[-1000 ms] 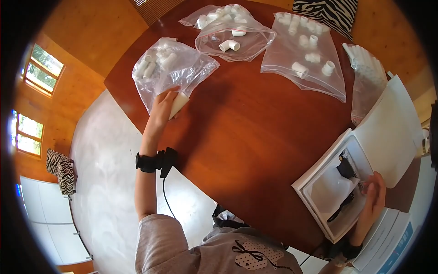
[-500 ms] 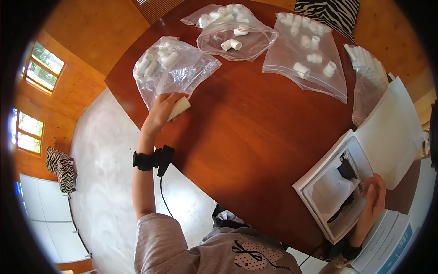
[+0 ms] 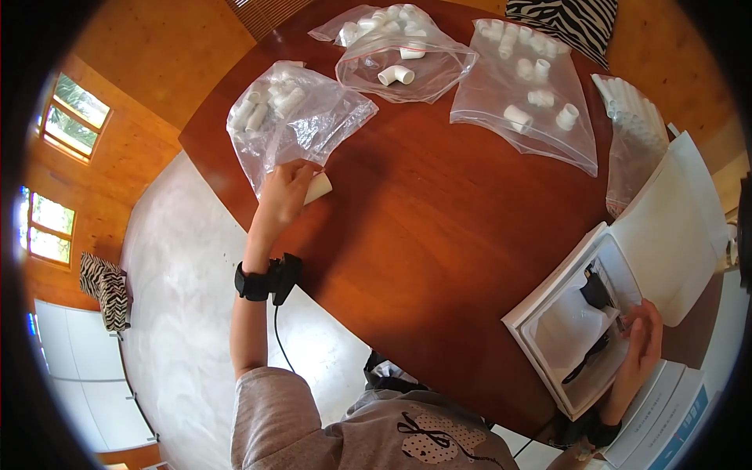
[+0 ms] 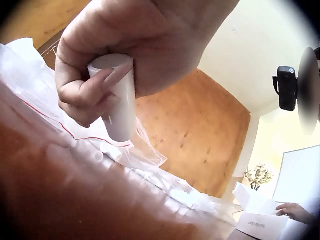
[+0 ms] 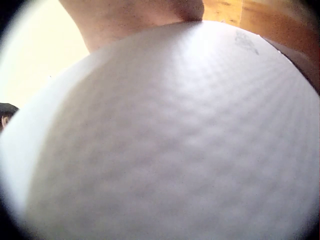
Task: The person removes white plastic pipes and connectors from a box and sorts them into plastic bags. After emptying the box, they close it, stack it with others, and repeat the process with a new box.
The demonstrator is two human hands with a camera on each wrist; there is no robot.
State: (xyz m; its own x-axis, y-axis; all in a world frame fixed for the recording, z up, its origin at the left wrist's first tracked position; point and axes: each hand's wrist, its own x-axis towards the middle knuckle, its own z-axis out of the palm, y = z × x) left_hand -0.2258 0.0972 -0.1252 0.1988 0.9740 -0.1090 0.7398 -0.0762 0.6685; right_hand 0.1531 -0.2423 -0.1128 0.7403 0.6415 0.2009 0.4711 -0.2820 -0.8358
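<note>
In the head view my left hand [image 3: 283, 196] grips a short white pipe [image 3: 318, 188] near the table's left edge. The left wrist view shows the pipe's open upper end, with fingers and thumb curled round its side. Just beyond that hand lies a clear plastic bag [image 3: 329, 125] of white pipe pieces. At the right, my right hand [image 3: 641, 341] rests with loosely bent fingers on the side rim of an open white box [image 3: 526, 345]. Inside the box are a black item [image 3: 597, 290] and a black cable. The right wrist view is mostly filled by a blurred white surface [image 5: 175, 140].
Across the back of the table [image 3: 407, 235] lie a bag of elbow fittings [image 3: 442, 92], a bag of short fittings [image 3: 540, 121] and a bag of long tubes [image 3: 627, 117]. The box's raised lid [image 3: 674, 227] leans to the right. White boxes [image 3: 658, 415] are stacked below my right hand.
My left hand has drawn back slightly toward me and turned, with the pipe in its grip shifting right and downward. My right hand and the box look unchanged.
</note>
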